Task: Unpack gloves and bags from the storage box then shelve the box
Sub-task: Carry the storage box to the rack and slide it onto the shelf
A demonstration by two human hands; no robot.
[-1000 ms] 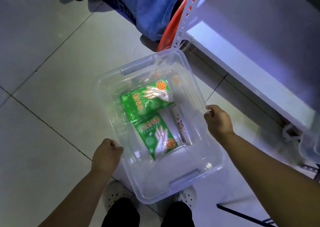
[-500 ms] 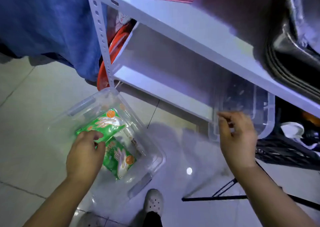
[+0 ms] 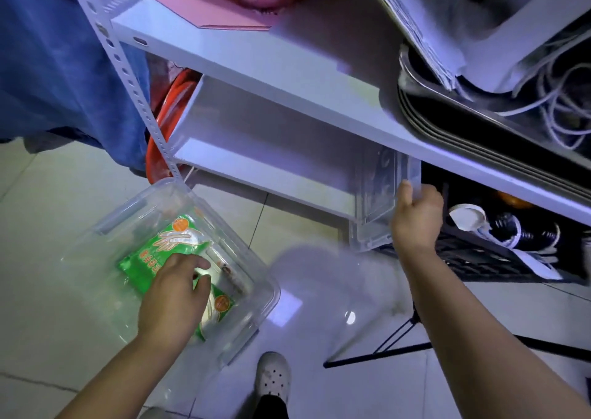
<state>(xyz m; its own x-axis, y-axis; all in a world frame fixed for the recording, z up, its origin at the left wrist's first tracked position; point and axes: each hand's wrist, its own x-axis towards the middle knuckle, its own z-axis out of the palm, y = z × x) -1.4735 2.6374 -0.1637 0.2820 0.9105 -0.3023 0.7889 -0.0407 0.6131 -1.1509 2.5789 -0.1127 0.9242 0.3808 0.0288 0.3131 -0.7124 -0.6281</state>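
Observation:
A clear plastic storage box point(image 3: 105, 223) stands on the tiled floor at the lower left. Inside lie two green glove packets: an upper packet point(image 3: 172, 242) and a lower packet point(image 3: 220, 306). My left hand point(image 3: 176, 294) reaches into the box and lies on the packets, fingers curled at the upper packet's edge. A narrow bag roll point(image 3: 230, 274) lies beside them. My right hand point(image 3: 415, 220) grips the rim of a second clear box point(image 3: 374, 195) that stands on the low white shelf.
A white metal shelf unit point(image 3: 256, 63) fills the upper right, with a pink board, stacked trays and white cables on it. A blue cloth point(image 3: 64, 67) hangs at the left, an orange hoop behind the post. A black crate point(image 3: 499, 258) and a black stand are at the right.
My hands left the floor box's rim. The left one went down into the box onto the green packets; the right one rose to the shelf and took hold of the second clear box.

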